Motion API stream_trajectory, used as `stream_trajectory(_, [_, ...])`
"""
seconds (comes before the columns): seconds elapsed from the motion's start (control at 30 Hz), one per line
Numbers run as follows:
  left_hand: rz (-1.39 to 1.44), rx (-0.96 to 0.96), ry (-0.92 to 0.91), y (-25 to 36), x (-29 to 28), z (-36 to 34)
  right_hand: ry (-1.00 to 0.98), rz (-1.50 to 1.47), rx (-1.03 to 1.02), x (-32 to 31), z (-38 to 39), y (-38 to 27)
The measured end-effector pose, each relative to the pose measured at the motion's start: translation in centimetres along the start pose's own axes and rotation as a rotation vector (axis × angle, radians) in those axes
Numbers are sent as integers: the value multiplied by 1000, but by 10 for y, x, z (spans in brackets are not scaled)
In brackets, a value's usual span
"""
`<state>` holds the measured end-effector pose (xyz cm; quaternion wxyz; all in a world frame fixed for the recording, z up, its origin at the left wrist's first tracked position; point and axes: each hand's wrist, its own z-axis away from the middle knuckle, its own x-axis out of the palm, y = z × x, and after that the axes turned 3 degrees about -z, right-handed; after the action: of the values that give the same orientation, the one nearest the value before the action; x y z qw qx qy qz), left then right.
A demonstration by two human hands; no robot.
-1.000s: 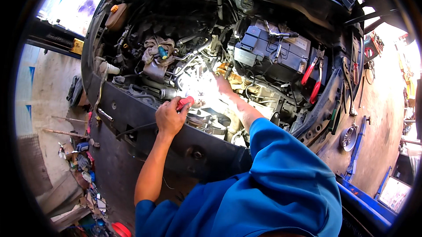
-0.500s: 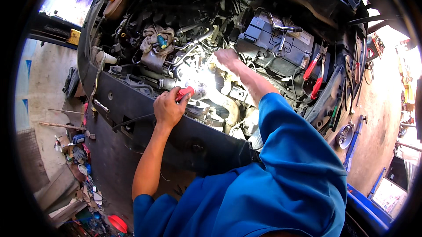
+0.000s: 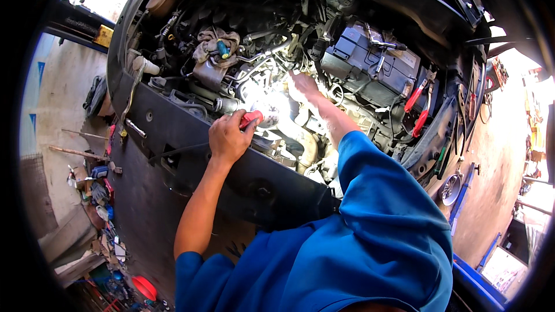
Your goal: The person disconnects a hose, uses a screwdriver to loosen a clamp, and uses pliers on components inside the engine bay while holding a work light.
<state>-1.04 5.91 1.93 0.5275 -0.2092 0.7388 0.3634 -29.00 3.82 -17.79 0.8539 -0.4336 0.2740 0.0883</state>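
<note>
In my left hand (image 3: pixel 230 137) is a red flashlight (image 3: pixel 251 119), gripped near the front edge of a car's engine bay. Its bright beam falls on the metal engine parts and pipes ahead. My right hand (image 3: pixel 304 87) reaches down among hoses and pipes, left of the grey battery (image 3: pixel 370 60). Glare and the hand itself hide most of its fingers, so whether it holds anything does not show. A pale, curved pipe (image 3: pixel 305 144) runs below the lit area.
Red-handled pliers (image 3: pixel 417 104) stand right of the battery, with metal tools (image 3: pixel 386 46) lying on top. A rag (image 3: pixel 209 46) with a teal-handled tool (image 3: pixel 223 50) rests on the engine. A long ratchet tool (image 3: pixel 130 101) hangs over the front edge; clutter (image 3: pixel 101 196) covers the floor at left.
The view has shifted slightly, so the engine bay sits further right. My right hand has come a little nearer to me among the pipes. The left hand keeps its hold on the flashlight.
</note>
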Motion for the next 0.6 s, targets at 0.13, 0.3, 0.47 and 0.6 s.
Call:
stream_trajectory(0.13, [2, -26, -24, -3, -2, 3, -46, -46, 180, 6, -11, -13])
stream_trajectory(0.3, [3, 3, -11, -4, -3, 2, -74, 424, 107, 11, -30, -21])
stream_trajectory(0.47, [-5, -18, 0, -6, -4, 6, -152, 530, 53, 8, -23, -38])
stream_trajectory(0.6, [12, 9, 26, -1, -3, 1, 22, -108, 28, -4, -22, 0])
